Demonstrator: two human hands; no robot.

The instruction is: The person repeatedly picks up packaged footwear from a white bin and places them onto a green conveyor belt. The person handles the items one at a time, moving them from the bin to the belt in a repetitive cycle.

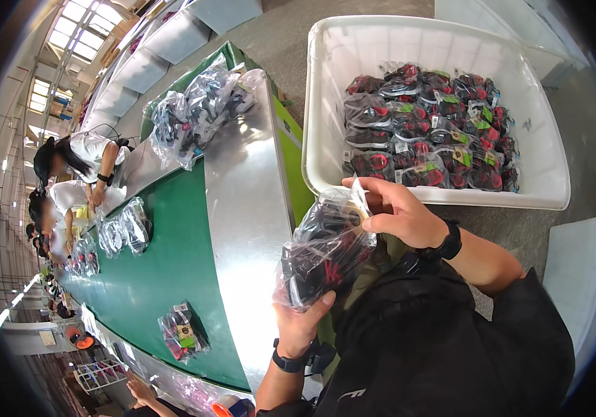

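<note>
Between my two hands is a clear plastic bag of black shoes with red marks (319, 260), held tilted above the gap by the metal table end. My left hand (300, 321) grips the bag's lower end, thumb on top. At the upper end, my right hand (399, 215) pinches the plastic near a tan round label. Just beyond my right hand stands a large white bin (437, 197), where several bagged black and red shoes (427, 132) lie in rows, some with green tags.
A green conveyor belt (152, 278) with a metal end plate (242, 208) runs along my left. On it lie a bagged pair (183, 333) and several other bags (125, 228). Clear bags (200, 111) are heaped at the far corner. Co-workers (96, 163) stand along the far side.
</note>
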